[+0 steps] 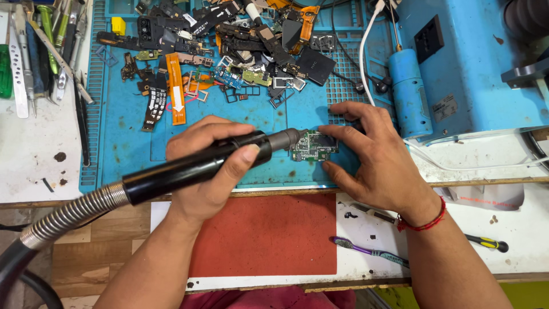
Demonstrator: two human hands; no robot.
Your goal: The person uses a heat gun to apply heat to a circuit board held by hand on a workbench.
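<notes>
- The blue work mat [131, 131] covers the table [34, 154]; a heap of loose phone parts [229, 51] crowds its 12 o'clock edge. A sweep of the hose could, in all likelihood, drag into that heap and scatter pieces.
- The hot-air handpiece [194, 166] lies across the mat from 8 o'clock, with the left hand [211, 166] in a closed grip around its black barrel. Its nozzle [289, 139] almost touches the board; lingering there might overheat components.
- The right hand [372, 154], at 3 o'clock, has fingers spread and pressed down, its grip pinning the board rather than closing round it. Those fingertips [334, 133] sit just beside the nozzle, so a burn looks possible.
- The small green circuit board [313, 147] lies flat at the mat's centre; a slip of the pinning fingers could let it skid.
</notes>
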